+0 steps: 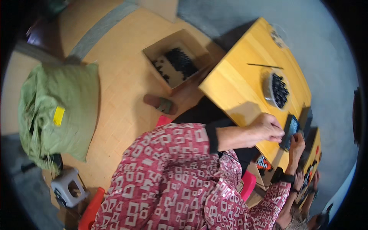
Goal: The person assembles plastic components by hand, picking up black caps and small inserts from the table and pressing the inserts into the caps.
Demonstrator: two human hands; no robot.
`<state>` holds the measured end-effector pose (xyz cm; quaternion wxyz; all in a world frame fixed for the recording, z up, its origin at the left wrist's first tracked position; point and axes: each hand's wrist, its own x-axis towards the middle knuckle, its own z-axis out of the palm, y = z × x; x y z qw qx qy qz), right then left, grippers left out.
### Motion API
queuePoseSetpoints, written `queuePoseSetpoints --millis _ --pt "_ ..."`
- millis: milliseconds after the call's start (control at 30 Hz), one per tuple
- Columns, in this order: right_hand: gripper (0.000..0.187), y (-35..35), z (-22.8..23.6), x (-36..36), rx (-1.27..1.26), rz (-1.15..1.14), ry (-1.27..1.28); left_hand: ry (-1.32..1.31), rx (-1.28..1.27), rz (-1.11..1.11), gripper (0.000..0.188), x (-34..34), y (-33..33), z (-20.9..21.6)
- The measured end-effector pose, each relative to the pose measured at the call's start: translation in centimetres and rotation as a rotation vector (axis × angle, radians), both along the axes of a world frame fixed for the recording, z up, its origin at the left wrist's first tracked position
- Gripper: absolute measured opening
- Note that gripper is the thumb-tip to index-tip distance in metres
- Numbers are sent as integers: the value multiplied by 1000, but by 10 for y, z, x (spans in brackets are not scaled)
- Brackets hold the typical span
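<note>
My left hand (267, 128) is over the yellow wooden table (237, 73), its fingers pinched together; anything between them is too small to make out. Close to its fingertips stands a dark rectangular block (288, 132) with a bluish top face, near the table's edge. My right hand (296, 148), with a black band at the wrist, is at the block's near end. Its thumb and fingers are closed there, but what they pinch is hidden. Beyond my left hand sits a clear round tub (271, 91) full of small black parts.
A thin dark rod (264, 66) lies on the table past the tub. On the floor, an open cardboard box (157, 50) contains black parts. At left are a bulging green sack (73, 99) and a grey stool (69, 188). A co-worker's hand (299, 180) is at the adjoining table, lower right.
</note>
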<state>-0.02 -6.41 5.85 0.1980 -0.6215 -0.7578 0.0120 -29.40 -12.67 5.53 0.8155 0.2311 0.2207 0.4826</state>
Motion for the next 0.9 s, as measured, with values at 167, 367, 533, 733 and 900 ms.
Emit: queuePoseSetpoints --millis 167,367,533,733,900 --pt "6 50 3 64 16 22 -35 172 -52 -29 19 40 37 12" --pt "5 79 39 138 56 -45 -189 218 -52 -54 23 119 79 23" --pt "8 85 58 163 69 -94 -254 244 -48 -48 25 146 89 33" --pt "12 81 72 183 108 -70 -182 184 -61 -33 21 158 89 47" --pt "18 83 85 216 121 -104 32 131 -35 -43 17 190 96 57"
